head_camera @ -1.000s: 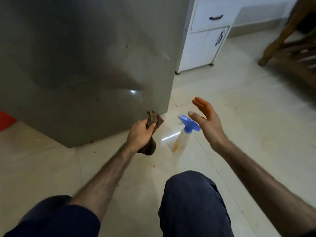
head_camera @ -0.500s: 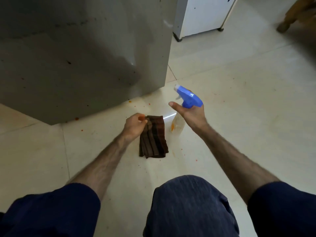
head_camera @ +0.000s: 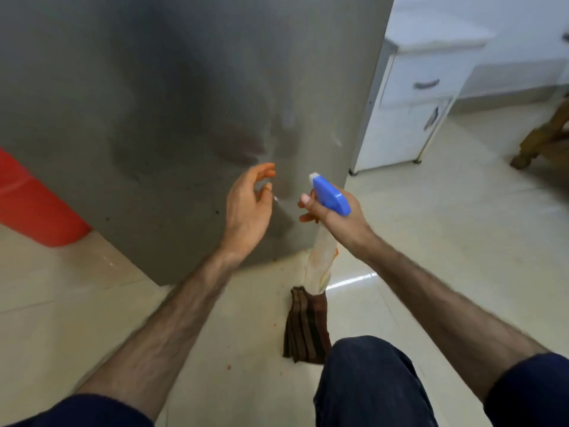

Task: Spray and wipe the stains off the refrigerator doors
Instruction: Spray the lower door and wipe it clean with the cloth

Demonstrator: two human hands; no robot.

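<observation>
By fridge door [head_camera: 154, 103], R hand [head_camera: 335, 217] grips spray bottle [head_camera: 321, 260]; L hand [head_camera: 246, 208] empty.

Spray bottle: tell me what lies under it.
The spray bottle, gripped by the right hand, hangs over the brown striped cloth on the floor tiles; its base hides the cloth's top edge.

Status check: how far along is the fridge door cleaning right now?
Early to midway, by the look of it. Done: nothing certain, though the refrigerator door shows dull smears, perhaps wet. In hand: the right hand grips the spray bottle, nozzle toward the door; the left hand hovers open near it. Left: dark specks remain low on the door, and the brown cloth lies on the floor, so wiping remains.
</observation>
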